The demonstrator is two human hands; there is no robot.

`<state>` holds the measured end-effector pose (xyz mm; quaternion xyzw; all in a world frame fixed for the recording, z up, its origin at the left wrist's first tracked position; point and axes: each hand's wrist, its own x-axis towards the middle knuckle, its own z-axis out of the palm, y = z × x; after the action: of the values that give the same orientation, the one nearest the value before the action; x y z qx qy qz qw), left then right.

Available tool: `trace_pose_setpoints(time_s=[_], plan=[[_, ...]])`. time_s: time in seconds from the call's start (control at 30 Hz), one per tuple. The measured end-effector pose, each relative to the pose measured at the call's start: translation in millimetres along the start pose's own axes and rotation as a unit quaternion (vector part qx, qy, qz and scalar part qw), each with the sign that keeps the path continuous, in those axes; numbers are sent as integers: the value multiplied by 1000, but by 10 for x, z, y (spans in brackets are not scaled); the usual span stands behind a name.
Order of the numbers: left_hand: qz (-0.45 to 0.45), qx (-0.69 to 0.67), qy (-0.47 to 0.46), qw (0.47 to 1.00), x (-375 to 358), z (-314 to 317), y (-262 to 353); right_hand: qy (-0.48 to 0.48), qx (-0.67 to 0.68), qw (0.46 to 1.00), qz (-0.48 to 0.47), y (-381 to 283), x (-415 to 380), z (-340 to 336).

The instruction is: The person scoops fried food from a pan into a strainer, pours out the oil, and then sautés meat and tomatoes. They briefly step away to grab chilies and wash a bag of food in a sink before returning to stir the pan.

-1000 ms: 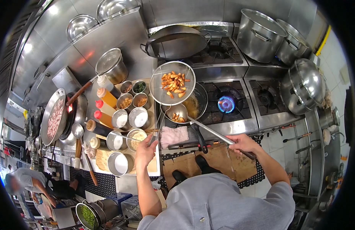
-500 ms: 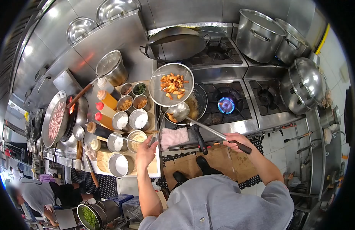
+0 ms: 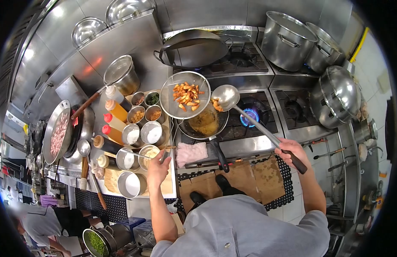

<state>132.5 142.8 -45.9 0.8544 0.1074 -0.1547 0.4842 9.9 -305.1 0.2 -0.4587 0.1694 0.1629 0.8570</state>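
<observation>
My left hand point(image 3: 157, 172) is closed around the handle of a round mesh strainer point(image 3: 167, 103). In the strainer lies a heap of golden-brown fried pieces point(image 3: 187, 93). It hangs over the back left of a black frying pan point(image 3: 223, 125), where yellowish oil point(image 3: 205, 123) covers the bottom. With my right hand point(image 3: 294, 154) I grip the dark handle end of a long metal ladle point(image 3: 228, 97). Its bowl is raised above the pan's back right edge, beside the strainer, and a few browned pieces show at the bowl's left lip.
A burner point(image 3: 249, 118) flames right of the pan. Behind stands a large wok point(image 3: 194, 49). Stock pots point(image 3: 288, 40) occupy the back right. Seasoning cups point(image 3: 153, 132) and squeeze bottles point(image 3: 115, 122) crowd the left counter. A pink cloth point(image 3: 192, 154) lies in front; another person point(image 3: 40, 225) bends at lower left.
The ladle has risen out of the pan and moved up and right, with some pieces at its lip. My right hand has shifted right. The strainer remains over the pan's back left.
</observation>
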Motion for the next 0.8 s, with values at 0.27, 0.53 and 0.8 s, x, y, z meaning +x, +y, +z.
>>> trace_pose_setpoints(time_s=[0.27, 0.53, 0.8], plan=[[2, 70, 19, 997, 15, 66, -158, 18, -27, 998, -55, -176, -79, 213], [82, 94, -7, 992, -1, 267, -136, 23, -236, 969, -65, -59, 280, 634], [18, 103, -25, 994, 46, 362, -138, 28, -409, 911, -47, 111, 429, 609]])
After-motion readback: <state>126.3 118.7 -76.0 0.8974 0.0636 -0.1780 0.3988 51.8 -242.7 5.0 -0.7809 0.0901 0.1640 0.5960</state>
